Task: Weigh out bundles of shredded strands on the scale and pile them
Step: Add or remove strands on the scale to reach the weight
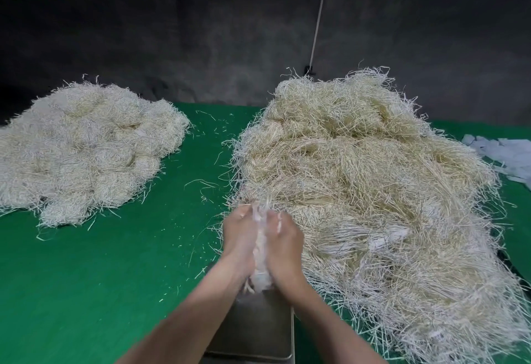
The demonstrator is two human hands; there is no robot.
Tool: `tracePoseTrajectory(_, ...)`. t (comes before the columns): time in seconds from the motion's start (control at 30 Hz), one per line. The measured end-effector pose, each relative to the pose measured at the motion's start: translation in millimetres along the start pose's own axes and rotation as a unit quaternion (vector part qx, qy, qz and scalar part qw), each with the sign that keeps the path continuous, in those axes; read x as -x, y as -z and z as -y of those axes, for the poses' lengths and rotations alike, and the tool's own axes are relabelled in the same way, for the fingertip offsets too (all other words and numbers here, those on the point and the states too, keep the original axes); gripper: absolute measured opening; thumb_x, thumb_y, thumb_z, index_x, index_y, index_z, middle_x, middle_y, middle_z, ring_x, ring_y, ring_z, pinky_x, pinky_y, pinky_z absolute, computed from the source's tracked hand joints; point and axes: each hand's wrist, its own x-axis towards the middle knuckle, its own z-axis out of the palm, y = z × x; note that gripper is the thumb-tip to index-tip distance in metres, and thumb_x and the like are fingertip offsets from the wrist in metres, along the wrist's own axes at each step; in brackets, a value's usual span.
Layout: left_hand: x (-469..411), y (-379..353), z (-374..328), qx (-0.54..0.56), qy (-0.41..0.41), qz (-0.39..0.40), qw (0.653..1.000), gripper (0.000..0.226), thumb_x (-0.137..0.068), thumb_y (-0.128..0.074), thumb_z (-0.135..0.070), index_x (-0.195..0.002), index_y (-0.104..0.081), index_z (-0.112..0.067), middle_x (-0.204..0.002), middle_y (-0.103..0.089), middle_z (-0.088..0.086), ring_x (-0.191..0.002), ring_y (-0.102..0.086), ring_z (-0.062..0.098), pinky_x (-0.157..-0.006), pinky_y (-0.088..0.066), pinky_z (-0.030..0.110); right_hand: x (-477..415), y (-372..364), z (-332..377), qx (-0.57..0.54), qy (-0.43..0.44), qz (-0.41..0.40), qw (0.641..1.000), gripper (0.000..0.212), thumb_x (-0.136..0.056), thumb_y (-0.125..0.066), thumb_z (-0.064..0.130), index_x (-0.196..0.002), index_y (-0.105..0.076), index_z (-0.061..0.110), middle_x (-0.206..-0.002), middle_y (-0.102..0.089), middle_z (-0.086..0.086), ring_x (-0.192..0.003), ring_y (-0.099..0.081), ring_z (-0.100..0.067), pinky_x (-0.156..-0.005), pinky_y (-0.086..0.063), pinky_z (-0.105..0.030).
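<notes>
A bundle of pale shredded strands (261, 251) is squeezed between my left hand (240, 241) and my right hand (284, 244), palms facing each other, just above the far edge of the metal scale pan (255, 326). The image is blurred around the hands. A large loose heap of yellowish strands (367, 185) lies right of the hands and touches my right hand. On the left of the green table (115, 263) lies a pile of rounded, paler bundles (86, 148). My forearms hide part of the scale.
White paper pieces (505, 154) lie at the table's far right edge. Loose strands and small bits are scattered over the green cloth between the two piles. A dark wall with a white cable (319, 16) stands behind the table.
</notes>
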Motion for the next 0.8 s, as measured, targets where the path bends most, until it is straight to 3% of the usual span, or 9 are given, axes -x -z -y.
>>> tracePoseTrajectory(0.07,0.2,-1.9,8.8,0.004,0.033,0.033,0.999,0.014,-0.096,-0.053,-0.01,-0.097,-0.066,-0.014,-0.088,-0.07,0.007,-0.073,-0.068,0.016,-0.063,-0.054,0.027,-12.2,13.7,-2.4,-0.037,-0.013,-0.003,0.999,0.018,-0.096,-0.046,0.011,-0.093,-0.044,0.028,-0.09,-0.055,0.0,-0.067,-0.051,-0.01,-0.058,-0.041,-0.015)
tracePoseTrajectory(0.2,-4.5,-0.6,5.1,-0.062,-0.074,0.001,0.995,0.019,-0.098,-0.048,-0.013,-0.099,-0.065,-0.023,-0.118,-0.061,-0.007,-0.114,-0.055,0.013,-0.102,-0.041,0.032,-19.1,23.3,0.0,-0.218,-0.114,0.047,0.968,0.056,-0.094,-0.048,0.011,-0.144,-0.027,0.028,-0.147,-0.03,-0.006,-0.131,-0.038,-0.026,-0.104,-0.038,-0.045)
tracePoseTrajectory(0.27,-5.6,1.1,4.9,-0.134,-0.179,0.004,0.975,0.017,-0.098,-0.048,-0.016,-0.107,-0.058,-0.026,-0.104,-0.059,-0.014,-0.092,-0.054,-0.007,-0.083,-0.043,0.013,-19.4,27.8,3.1,-0.345,-0.141,0.089,0.923,0.049,-0.095,-0.045,0.024,-0.142,-0.035,0.034,-0.141,-0.046,-0.007,-0.124,-0.05,-0.029,-0.097,-0.046,-0.047)
tracePoseTrajectory(0.33,-7.7,-0.9,8.5,-0.151,-0.21,-0.009,0.966,0.021,-0.097,-0.049,-0.017,-0.116,-0.045,-0.026,-0.089,-0.051,-0.017,-0.072,-0.052,-0.003,-0.068,-0.046,0.012,-12.3,24.7,13.0,-0.279,-0.086,0.133,0.947,0.036,-0.089,-0.044,0.055,-0.122,-0.05,0.043,-0.111,-0.066,0.02,-0.106,-0.062,-0.002,-0.084,-0.054,-0.025)
tracePoseTrajectory(0.43,-13.5,-5.6,2.1,-0.01,-0.081,0.016,0.997,0.025,-0.096,-0.048,-0.009,-0.118,-0.042,-0.018,-0.102,-0.057,0.002,-0.088,-0.058,0.013,-0.074,-0.047,0.011,-7.4,4.1,12.4,-0.146,-0.018,0.09,0.985,0.022,-0.088,-0.046,0.055,-0.104,-0.056,0.044,-0.089,-0.058,0.038,-0.082,-0.052,0.026,-0.066,-0.039,0.001)
tracePoseTrajectory(0.5,-10.9,-1.7,-1.2,0.059,-0.019,0.069,0.996,0.031,-0.091,-0.056,-0.009,-0.121,-0.049,-0.006,-0.108,-0.059,0.01,-0.094,-0.061,0.019,-0.077,-0.051,0.028,-23.4,12.4,15.5,-0.162,-0.061,-0.016,0.985,0.019,-0.094,-0.049,0.04,-0.097,-0.063,0.028,-0.064,-0.059,0.019,-0.055,-0.055,0.007,-0.055,-0.045,-0.015)
tracePoseTrajectory(0.6,-4.2,19.3,4.2,-0.001,-0.066,0.064,0.996,0.046,-0.089,-0.054,-0.048,-0.129,-0.048,-0.026,-0.129,-0.05,-0.009,-0.114,-0.047,0.003,-0.093,-0.037,0.025,-48.5,31.2,15.1,-0.244,-0.171,-0.079,0.951,0.049,-0.095,-0.046,0.041,-0.129,-0.048,0.005,-0.097,-0.065,-0.011,-0.084,-0.066,-0.024,-0.08,-0.056,-0.043)
tracePoseTrajectory(0.7,16.1,10.8,21.1,-0.021,0.016,0.112,0.993,0.111,-0.056,-0.048,-0.082,-0.149,-0.025,-0.026,-0.15,-0.032,-0.009,-0.134,-0.034,0.01,-0.113,-0.023,0.037,-52.2,25.9,16.3,-0.236,-0.177,-0.089,0.951,0.025,-0.098,-0.041,0.038,-0.108,-0.055,0.019,-0.088,-0.061,-0.012,-0.077,-0.062,-0.019,-0.073,-0.054,-0.028)
tracePoseTrajectory(0.8,8.1,-2.9,13.9,0.018,0.032,0.006,0.999,0.083,-0.072,-0.05,-0.072,-0.109,-0.06,0.001,-0.099,-0.067,0.014,-0.08,-0.067,0.012,-0.067,-0.053,0.02,-16.2,1.8,13.5,-0.033,-0.024,-0.057,0.998,0.024,-0.098,-0.038,0.015,-0.081,-0.047,0.03,-0.086,-0.051,0.003,-0.084,-0.049,-0.022,-0.069,-0.038,-0.025)
